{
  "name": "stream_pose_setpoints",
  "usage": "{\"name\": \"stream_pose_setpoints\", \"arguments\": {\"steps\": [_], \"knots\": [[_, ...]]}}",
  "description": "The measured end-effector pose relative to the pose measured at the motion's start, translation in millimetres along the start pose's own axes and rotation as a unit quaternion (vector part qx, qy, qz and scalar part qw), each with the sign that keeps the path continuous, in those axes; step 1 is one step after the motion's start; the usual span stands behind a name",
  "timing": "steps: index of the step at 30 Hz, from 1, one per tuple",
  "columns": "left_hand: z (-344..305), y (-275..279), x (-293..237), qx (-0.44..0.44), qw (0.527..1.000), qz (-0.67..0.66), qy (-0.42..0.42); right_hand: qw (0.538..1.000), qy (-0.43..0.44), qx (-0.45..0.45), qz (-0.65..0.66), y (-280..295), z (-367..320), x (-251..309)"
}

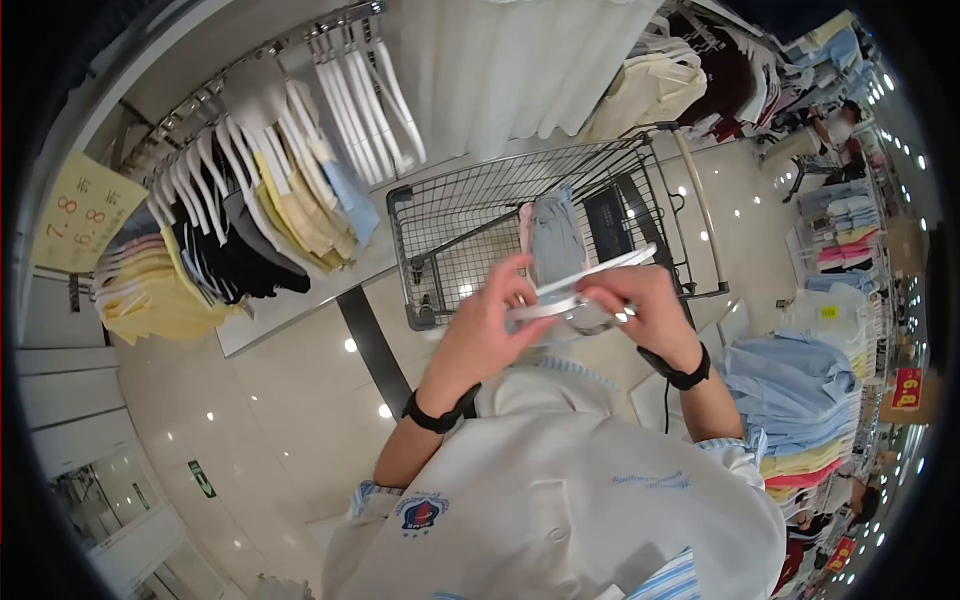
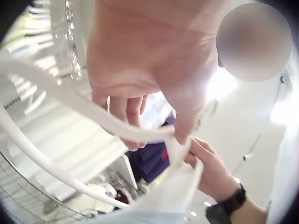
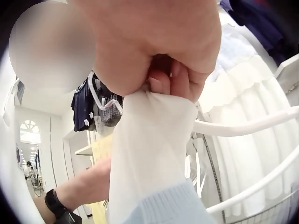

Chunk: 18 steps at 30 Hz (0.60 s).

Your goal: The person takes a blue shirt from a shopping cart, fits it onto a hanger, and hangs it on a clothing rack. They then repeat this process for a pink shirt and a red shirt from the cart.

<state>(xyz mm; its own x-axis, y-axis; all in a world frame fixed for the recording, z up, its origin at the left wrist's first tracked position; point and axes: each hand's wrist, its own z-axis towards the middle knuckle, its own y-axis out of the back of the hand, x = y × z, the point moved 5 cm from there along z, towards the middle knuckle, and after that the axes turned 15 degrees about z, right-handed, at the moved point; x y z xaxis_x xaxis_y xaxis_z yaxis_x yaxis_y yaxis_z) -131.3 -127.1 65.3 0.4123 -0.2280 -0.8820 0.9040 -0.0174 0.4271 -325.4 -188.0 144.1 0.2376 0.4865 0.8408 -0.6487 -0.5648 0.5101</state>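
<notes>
In front of the chest, the left hand (image 1: 490, 325) grips a white hanger (image 1: 600, 267), its thumb by one end in the left wrist view. The hanger shows there as two long pale bars. The right hand (image 3: 159, 42) pinches the top of a white garment (image 3: 149, 130) between thumb and curled fingers. Light blue ribbed trim (image 3: 170, 205) edges that cloth at the bottom of the right wrist view. The hanger's end meets the white cloth between the two hands. Both wrists wear black bands.
A wire shopping cart (image 1: 410, 265) with folded grey clothing (image 1: 560, 240) stands just ahead. Clothes racks with yellow and black garments (image 1: 250, 240) are at left, near a yellow price sign (image 1: 85, 215). Blue shirts (image 1: 790, 380) hang close on the right. A pale curtain (image 1: 530, 70) hangs behind the cart.
</notes>
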Motion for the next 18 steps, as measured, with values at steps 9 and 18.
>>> {"name": "stream_pose_setpoints", "arguments": {"steps": [9, 18], "knots": [[-18, -15, 116, -0.046, 0.965, -0.248, 0.069, 0.972, 0.043, -0.121, -0.195, 8, 1, 39], [-9, -96, 132, 0.1, 0.981, -0.163, 0.043, 0.971, 0.133, -0.106, -0.166, 25, -2, 68]]}}
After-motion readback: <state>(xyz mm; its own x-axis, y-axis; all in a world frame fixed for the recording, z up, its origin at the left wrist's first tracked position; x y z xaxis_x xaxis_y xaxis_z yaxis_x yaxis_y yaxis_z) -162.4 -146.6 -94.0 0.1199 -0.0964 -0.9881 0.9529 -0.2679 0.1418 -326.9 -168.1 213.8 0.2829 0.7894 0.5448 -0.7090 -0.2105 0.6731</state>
